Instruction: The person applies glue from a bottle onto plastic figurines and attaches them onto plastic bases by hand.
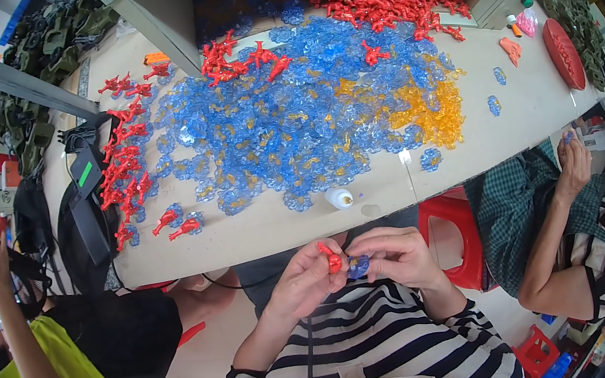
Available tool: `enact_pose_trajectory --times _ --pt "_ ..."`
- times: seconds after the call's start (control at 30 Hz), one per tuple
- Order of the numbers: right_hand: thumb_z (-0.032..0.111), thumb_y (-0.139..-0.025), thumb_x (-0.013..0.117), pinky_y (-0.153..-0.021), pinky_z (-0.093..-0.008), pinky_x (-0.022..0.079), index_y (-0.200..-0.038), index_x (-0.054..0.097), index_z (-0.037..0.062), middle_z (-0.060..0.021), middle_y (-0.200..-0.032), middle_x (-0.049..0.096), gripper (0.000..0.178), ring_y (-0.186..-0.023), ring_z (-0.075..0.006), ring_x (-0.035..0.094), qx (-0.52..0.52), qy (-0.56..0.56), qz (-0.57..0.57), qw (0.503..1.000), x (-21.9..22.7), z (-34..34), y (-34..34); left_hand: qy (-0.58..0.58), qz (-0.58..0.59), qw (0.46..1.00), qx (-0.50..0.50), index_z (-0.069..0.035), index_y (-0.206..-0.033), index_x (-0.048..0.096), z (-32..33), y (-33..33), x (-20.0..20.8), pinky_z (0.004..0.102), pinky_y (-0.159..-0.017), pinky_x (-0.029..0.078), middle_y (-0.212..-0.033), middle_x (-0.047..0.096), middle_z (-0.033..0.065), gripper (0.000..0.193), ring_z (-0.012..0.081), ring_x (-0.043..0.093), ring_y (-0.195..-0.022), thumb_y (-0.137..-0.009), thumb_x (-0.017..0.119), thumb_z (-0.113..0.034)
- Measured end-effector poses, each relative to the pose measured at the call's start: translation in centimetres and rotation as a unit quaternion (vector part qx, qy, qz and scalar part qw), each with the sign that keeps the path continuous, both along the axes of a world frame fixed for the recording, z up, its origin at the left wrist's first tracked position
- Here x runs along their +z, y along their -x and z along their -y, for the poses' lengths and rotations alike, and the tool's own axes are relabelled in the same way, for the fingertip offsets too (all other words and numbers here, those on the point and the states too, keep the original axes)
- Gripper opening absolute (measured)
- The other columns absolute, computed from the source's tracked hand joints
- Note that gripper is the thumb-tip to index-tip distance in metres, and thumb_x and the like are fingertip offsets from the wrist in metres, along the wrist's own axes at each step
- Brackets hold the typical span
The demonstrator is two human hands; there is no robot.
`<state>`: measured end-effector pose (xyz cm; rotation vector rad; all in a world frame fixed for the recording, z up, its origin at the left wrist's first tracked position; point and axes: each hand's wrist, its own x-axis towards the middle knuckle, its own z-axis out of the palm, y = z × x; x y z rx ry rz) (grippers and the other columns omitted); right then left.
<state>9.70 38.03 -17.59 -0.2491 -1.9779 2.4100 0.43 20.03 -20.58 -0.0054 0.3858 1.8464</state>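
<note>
- A glossy red plastic figure is pinched between the thumb and fingers of the left hand, which is nearly closed.
- A translucent dark-blue plastic piece is gripped in the right hand's fingertips, close beside the figure; whether they touch cannot be told.
- Beyond both hands, translucent light-blue plastic pieces are heaped on the pale worktop.
- The two held parts are apparently being fitted together; careful alignment and steady pressure seem to be called for next.

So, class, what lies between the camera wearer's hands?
Head view: a red piece and a blue piece, between the left hand and the right hand.
</note>
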Motion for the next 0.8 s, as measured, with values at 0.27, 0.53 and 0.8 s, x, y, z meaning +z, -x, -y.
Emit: enact_pose_trajectory --times 0.27,0.53,0.8 --pt "-0.007 -0.074 0.068 -0.058 -0.0195 0.047 -0.092 0.067 -0.0023 -0.0095 -0.087 0.067 0.019 -0.069 -0.0103 0.063 -0.062 0.046 -0.089 0.993 -1.5 1.0 -0.1 0.046 -0.153 0.979 0.124 -0.004 -0.103 0.055 0.0 -0.4 -0.7 0.0233 -0.071 0.045 -0.102 0.057 0.0126 0.014 0.0136 0.055 -0.085 -0.089 0.056 -0.005" --pt "-0.008 -0.077 0.065 -0.052 -0.0183 0.045 -0.095 0.067 -0.0019 -0.0090 -0.087 0.067 0.019 -0.064 -0.0083 0.061 -0.065 0.144 0.003 0.987 -1.9 1.5 -0.3 0.073 -0.283 0.944 0.153 0.000 -0.098 0.057 -0.3 -0.2 0.0 0.0294 -0.083 0.050 -0.102 0.058 0.0137 0.013 0.0185 0.057 -0.097 -0.086 0.055 0.006" --pt "-0.009 -0.076 0.065 -0.051 -0.0187 0.048 -0.095 0.067 -0.0024 -0.0113 -0.086 0.067 0.021 -0.064 -0.0103 0.062 -0.073 0.131 0.006 0.989 -1.8 1.6 -0.4 0.100 -0.344 0.918 0.169 0.001 -0.098 0.059 -0.1 -0.3 -0.4 0.0306 -0.084 0.050 -0.101 0.060 0.0148 0.014 0.0210 0.058 -0.097 -0.086 0.055 0.006"
